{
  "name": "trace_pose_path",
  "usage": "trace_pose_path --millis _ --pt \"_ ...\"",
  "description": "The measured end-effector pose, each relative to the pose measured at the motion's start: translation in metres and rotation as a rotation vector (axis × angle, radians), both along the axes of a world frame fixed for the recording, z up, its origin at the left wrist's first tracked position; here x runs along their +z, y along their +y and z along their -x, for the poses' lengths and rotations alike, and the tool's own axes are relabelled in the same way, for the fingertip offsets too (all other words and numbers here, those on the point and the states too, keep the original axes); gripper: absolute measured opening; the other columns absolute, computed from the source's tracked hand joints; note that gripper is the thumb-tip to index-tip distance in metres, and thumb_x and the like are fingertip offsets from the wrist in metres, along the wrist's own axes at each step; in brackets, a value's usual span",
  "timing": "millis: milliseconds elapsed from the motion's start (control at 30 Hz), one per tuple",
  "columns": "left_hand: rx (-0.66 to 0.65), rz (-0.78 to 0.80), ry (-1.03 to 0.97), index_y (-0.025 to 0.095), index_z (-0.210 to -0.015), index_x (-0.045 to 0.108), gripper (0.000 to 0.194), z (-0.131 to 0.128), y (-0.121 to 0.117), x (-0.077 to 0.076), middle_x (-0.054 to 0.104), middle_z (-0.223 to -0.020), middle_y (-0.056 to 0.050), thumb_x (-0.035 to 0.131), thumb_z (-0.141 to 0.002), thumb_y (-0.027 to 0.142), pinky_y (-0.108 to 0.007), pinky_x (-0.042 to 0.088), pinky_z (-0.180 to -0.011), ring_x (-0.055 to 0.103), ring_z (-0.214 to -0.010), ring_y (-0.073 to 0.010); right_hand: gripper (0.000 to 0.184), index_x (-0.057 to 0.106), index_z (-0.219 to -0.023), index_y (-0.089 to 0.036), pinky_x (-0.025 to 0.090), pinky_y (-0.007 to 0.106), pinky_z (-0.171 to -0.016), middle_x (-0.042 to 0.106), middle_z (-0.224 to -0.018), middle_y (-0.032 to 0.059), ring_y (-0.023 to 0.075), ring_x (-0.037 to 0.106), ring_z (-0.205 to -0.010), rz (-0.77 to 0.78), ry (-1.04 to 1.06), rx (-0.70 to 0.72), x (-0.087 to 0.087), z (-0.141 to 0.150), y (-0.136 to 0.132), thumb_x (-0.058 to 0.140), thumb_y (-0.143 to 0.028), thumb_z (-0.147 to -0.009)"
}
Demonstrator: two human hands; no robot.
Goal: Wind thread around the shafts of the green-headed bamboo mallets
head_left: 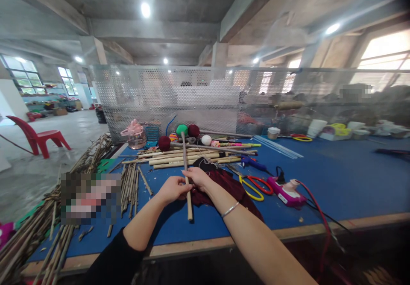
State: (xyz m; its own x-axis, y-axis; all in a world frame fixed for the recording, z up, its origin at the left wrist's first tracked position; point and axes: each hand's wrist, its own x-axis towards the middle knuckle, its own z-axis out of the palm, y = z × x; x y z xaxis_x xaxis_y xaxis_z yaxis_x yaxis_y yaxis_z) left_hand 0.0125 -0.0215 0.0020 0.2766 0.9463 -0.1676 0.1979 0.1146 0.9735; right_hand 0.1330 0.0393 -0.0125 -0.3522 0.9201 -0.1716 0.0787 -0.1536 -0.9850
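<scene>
A wooden stick (189, 208), pale at its near end and greyer toward the far end, points away from me over the blue table. My left hand (174, 189) pinches it from the left near its middle. From the right, the fingers of my right hand (197, 178) close on it just above. Dark red cloth (224, 186) lies under my right wrist, with black cloth (206, 164) beyond it. Scissors (253, 186) with one yellow and one red handle rest to the right. Behind them is a blue glue gun (254, 163).
Peeled sticks (169, 161) lie across the table, with yarn balls (182, 130) behind. Thin twigs (130, 186) pile up on the left. A purple-and-white power strip (287, 193) with cables is on the right. Clear glue sticks (278, 146) lie before a perforated metal screen (160, 88).
</scene>
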Motion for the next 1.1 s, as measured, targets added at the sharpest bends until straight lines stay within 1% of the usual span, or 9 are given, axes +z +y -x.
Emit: trace_pose_path --millis 100,233,333,467,567,700,800,967,1100 --pt "-0.059 0.064 -0.128 0.012 -0.074 0.056 0.027 0.0 0.001 0.001 0.054 -0.054 0.002 0.064 -0.06 0.033 -0.019 0.042 -0.051 0.05 -0.047 -0.0061 0.027 0.043 -0.062 -0.016 0.017 0.017 -0.031 0.034 -0.036 -0.0092 0.0031 0.026 -0.029 0.011 -0.011 -0.008 0.004 0.0 -0.001 0.059 -0.035 -0.072" --pt "-0.026 0.159 -0.224 0.012 -0.077 0.057 0.024 0.001 0.0 0.005 0.06 -0.067 -0.003 0.061 -0.059 0.027 -0.021 0.045 -0.057 0.058 -0.058 -0.0101 0.026 0.043 -0.063 -0.016 0.015 0.017 -0.03 0.037 -0.039 -0.008 0.0029 0.027 -0.029 0.027 0.027 0.026 0.009 -0.001 -0.003 0.057 -0.035 -0.074" --pt "-0.02 0.149 -0.156 0.012 -0.079 0.057 0.029 0.0 -0.001 0.004 0.06 -0.067 -0.003 0.063 -0.06 0.033 -0.022 0.045 -0.054 0.056 -0.055 -0.0098 0.025 0.043 -0.064 -0.016 0.014 0.017 -0.03 0.036 -0.038 -0.0085 0.0027 0.026 -0.029 0.037 0.039 0.03 0.007 -0.002 -0.002 0.058 -0.034 -0.073" --pt "0.074 0.029 -0.007 0.012 -0.073 0.054 0.038 -0.001 -0.001 0.001 0.054 -0.053 0.001 0.07 -0.053 0.041 -0.019 0.041 -0.045 0.049 -0.045 -0.0073 0.027 0.043 -0.063 -0.016 0.016 0.017 -0.031 0.031 -0.036 -0.0099 0.0027 0.025 -0.03 -0.019 0.004 -0.034 0.002 -0.002 0.001 0.06 -0.035 -0.07" --pt "0.036 0.042 -0.096 0.011 -0.069 0.054 0.036 0.001 -0.001 0.004 0.055 -0.053 0.001 0.072 -0.052 0.038 -0.019 0.042 -0.048 0.049 -0.045 -0.0064 0.029 0.04 -0.062 -0.017 0.013 0.016 -0.031 0.029 -0.037 -0.0108 0.0018 0.021 -0.03 0.032 0.041 0.049 0.007 -0.006 0.001 0.06 -0.036 -0.07" --pt "-0.081 0.175 -0.235 0.01 -0.078 0.058 0.035 0.004 -0.003 0.01 0.062 -0.071 -0.006 0.071 -0.054 0.033 -0.02 0.045 -0.058 0.058 -0.061 -0.0096 0.026 0.04 -0.067 -0.017 0.009 0.014 -0.032 0.03 -0.04 -0.011 0.0009 0.019 -0.031 0.137 0.141 0.229 0.017 -0.012 -0.001 0.059 -0.033 -0.071" --pt "-0.061 0.194 -0.2 0.012 -0.079 0.057 0.036 0.003 -0.004 0.009 0.061 -0.069 -0.004 0.07 -0.056 0.036 -0.02 0.044 -0.053 0.057 -0.057 -0.0094 0.026 0.04 -0.067 -0.017 0.01 0.014 -0.031 0.03 -0.039 -0.0109 0.0012 0.019 -0.031 0.124 0.129 0.211 0.015 -0.012 -0.002 0.059 -0.033 -0.071" --pt "0.047 0.044 -0.039 0.012 -0.067 0.051 0.037 0.0 -0.003 0.004 0.051 -0.052 0.003 0.07 -0.054 0.041 -0.018 0.04 -0.045 0.046 -0.042 -0.0053 0.031 0.039 -0.063 -0.017 0.014 0.015 -0.031 0.029 -0.038 -0.0107 0.0017 0.021 -0.031 0.041 0.064 0.129 0.007 -0.007 -0.002 0.061 -0.038 -0.07" --pt "-0.027 0.135 -0.169 0.012 -0.071 0.054 0.03 0.003 -0.005 0.013 0.059 -0.062 -0.003 0.069 -0.056 0.033 -0.019 0.042 -0.051 0.055 -0.052 -0.0084 0.031 0.042 -0.065 -0.016 0.012 0.014 -0.031 0.036 -0.042 -0.0092 0.0008 0.021 -0.031 0.085 0.066 0.228 0.012 -0.011 0.0 0.06 -0.039 -0.07"
